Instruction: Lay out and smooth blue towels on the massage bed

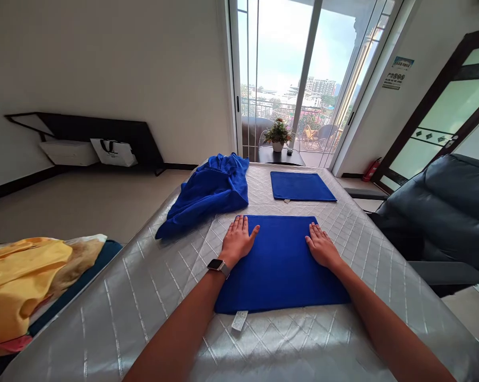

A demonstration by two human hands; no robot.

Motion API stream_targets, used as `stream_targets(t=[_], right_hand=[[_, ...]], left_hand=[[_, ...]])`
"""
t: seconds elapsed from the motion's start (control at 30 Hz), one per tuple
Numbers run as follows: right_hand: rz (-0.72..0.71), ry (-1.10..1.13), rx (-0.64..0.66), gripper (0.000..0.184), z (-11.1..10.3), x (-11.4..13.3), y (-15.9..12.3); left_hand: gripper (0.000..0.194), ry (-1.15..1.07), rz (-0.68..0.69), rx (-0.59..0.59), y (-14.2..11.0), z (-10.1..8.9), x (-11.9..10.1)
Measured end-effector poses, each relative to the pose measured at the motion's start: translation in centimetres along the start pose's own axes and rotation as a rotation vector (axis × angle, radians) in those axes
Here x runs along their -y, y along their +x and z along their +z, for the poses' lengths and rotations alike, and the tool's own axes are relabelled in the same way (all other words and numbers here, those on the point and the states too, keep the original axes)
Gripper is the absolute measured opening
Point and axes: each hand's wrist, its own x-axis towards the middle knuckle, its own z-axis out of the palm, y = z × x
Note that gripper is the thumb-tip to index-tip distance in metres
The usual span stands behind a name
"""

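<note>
Spread flat before me is a blue rectangular cloth (283, 265), with a white label (239, 320) sticking out at its near left edge. My left hand (239, 237) lies flat on its far left corner, fingers stretched out and a watch on the wrist. Over the right edge, near the far corner, my right hand (322, 245) rests with fingers extended. A second blue cloth (303, 187), smaller in view and flat, lies farther back, a small tag at its front edge. To the left sits a crumpled heap of blue fabric (211, 191).
Everything blue lies on a silver quilted table cover (152, 302). Yellow and other fabrics (28, 276) are piled at the lower left. A black armchair (442, 212) stands on the right. Beyond the table's far edge are a potted plant (278, 133) and sliding glass doors (287, 63).
</note>
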Motion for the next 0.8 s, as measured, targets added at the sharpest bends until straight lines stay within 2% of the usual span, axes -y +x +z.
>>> stream_targets(t=[0.3, 0.4, 0.47, 0.57, 0.67, 0.73, 0.8], right_hand=[[0.021, 0.024, -0.008, 0.067, -0.6, 0.7, -0.1], [0.025, 0.062, -0.015, 0.068, -1.0, 0.9, -0.2], [0.023, 0.089, -0.012, 0.068, -1.2, 0.9, -0.3], [0.022, 0.119, 0.005, 0.068, -1.4, 0.9, -0.2], [0.018, 0.114, -0.004, 0.068, -1.4, 0.9, -0.3], [0.008, 0.092, -0.013, 0.067, -1.2, 0.8, -0.4], [-0.003, 0.067, -0.015, 0.066, -1.0, 0.7, -0.5]], left_hand=[[0.087, 0.049, 0.001, 0.018, 0.4, 0.0, 0.3], [0.087, 0.111, -0.034, -0.015, 0.7, -0.6, 0.6], [0.09, 0.149, -0.044, -0.051, 0.7, -1.2, 0.0], [0.088, 0.142, 0.075, -0.06, 0.0, -1.8, -3.3], [0.081, 0.082, 0.291, 0.006, -1.3, -1.4, -9.2], [0.079, 0.044, 0.388, 0.011, -2.0, -0.6, -13.3], [0.076, 0.013, 0.434, 0.001, -2.2, 0.2, -16.5]])
